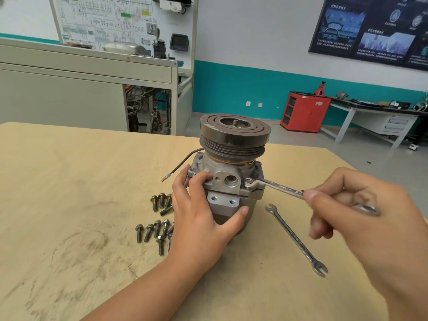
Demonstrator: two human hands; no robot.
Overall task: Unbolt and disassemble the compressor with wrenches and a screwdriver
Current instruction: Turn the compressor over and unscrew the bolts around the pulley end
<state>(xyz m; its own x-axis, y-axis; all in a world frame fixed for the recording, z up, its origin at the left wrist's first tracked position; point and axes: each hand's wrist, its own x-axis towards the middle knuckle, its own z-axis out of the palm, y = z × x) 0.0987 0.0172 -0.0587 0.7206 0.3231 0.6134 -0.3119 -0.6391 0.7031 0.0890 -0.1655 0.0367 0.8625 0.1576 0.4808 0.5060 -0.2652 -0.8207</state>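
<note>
The compressor [228,179] stands upright on the wooden table [69,181], its dark grooved pulley [234,133] on top. My left hand [199,209] grips the grey housing from the left, thumb across the front. My right hand [347,205] pinches a ring wrench [275,185] by its shaft. The wrench's ring end sits over a bolt on the housing flange, right of the round port. A thin black wire [183,161] with a brass tip sticks out to the left.
Several loose bolts [155,225] lie in two clusters left of the compressor. A second, open-ended wrench [295,237] lies on the table to the right. The table's far edge runs behind the compressor; cabinets and benches stand beyond.
</note>
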